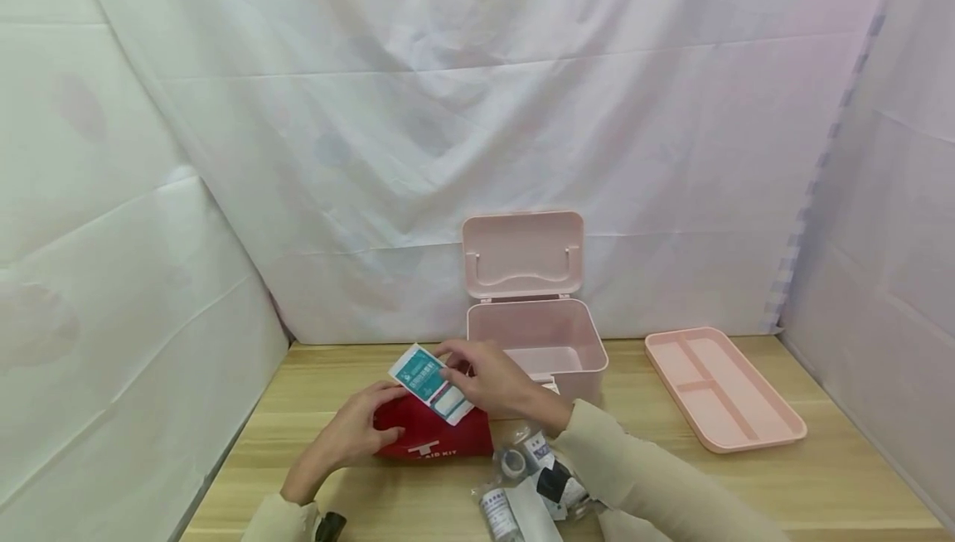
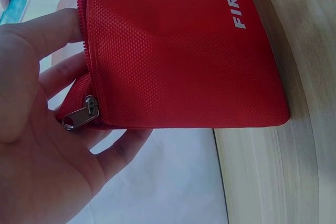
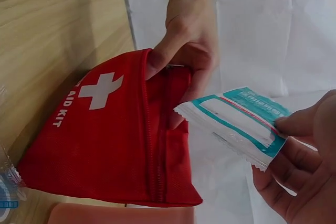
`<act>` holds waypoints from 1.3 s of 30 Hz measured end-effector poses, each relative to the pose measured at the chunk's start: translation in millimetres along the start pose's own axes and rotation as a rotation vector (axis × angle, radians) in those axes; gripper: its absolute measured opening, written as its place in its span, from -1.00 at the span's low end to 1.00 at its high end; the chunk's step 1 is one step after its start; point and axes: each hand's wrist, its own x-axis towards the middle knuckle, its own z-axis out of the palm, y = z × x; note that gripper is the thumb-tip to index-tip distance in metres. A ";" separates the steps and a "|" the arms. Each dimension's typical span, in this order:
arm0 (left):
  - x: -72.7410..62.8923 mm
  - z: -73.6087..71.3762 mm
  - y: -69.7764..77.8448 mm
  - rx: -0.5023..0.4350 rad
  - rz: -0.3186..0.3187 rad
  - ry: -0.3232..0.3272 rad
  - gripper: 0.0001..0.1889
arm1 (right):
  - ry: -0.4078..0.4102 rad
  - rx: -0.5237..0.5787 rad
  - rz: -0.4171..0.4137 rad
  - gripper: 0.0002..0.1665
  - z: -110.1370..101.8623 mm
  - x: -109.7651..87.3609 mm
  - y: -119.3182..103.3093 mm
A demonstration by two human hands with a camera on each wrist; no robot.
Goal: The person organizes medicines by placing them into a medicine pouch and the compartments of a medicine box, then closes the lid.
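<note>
The left hand (image 1: 358, 430) grips a red first aid kit pouch (image 1: 451, 436) by its zippered edge, thumb on the near side and fingers opposite; a metal zipper pull (image 2: 81, 116) shows by the palm. Just above that edge, the right hand (image 1: 488, 375) pinches a teal-and-white packet (image 1: 419, 375) between thumb and fingers. Several clear-wrapped supplies (image 1: 499, 512) lie beside the right forearm, on the person's side of the pouch. Beyond the right hand stands a pink box (image 1: 585, 380), its lid (image 1: 525, 248) raised. Well to that hand's right rests a pink divided tray (image 1: 739, 376).
</note>
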 end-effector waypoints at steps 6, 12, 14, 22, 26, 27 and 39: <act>0.0 0.4 -0.2 -0.005 0.025 0.006 -0.43 | -0.010 -0.054 -0.073 -0.69 8.3 2.7 5.4; -0.1 -0.8 0.2 -0.027 0.008 0.014 -0.49 | -0.040 -0.152 -0.152 -0.69 16.8 1.0 14.7; 0.1 -1.3 0.0 -0.034 -0.003 0.017 -0.53 | -0.050 -0.244 -0.183 -0.68 19.6 0.2 16.2; -0.1 -1.5 0.3 -0.035 -0.032 -0.003 -0.48 | -0.128 -0.622 -0.303 -0.60 32.5 -1.5 9.8; -0.8 -0.9 -0.2 -0.004 0.007 -0.001 -0.43 | -0.177 -0.673 -0.343 -0.59 42.1 -0.6 10.8; -1.2 -0.9 -0.3 0.000 0.017 -0.001 -0.42 | -0.192 -0.666 -0.337 -0.59 44.1 -0.2 10.8; -3.4 -0.7 0.6 -0.006 0.021 -0.004 -0.42 | -0.313 -0.725 -0.265 -0.56 59.2 3.0 14.1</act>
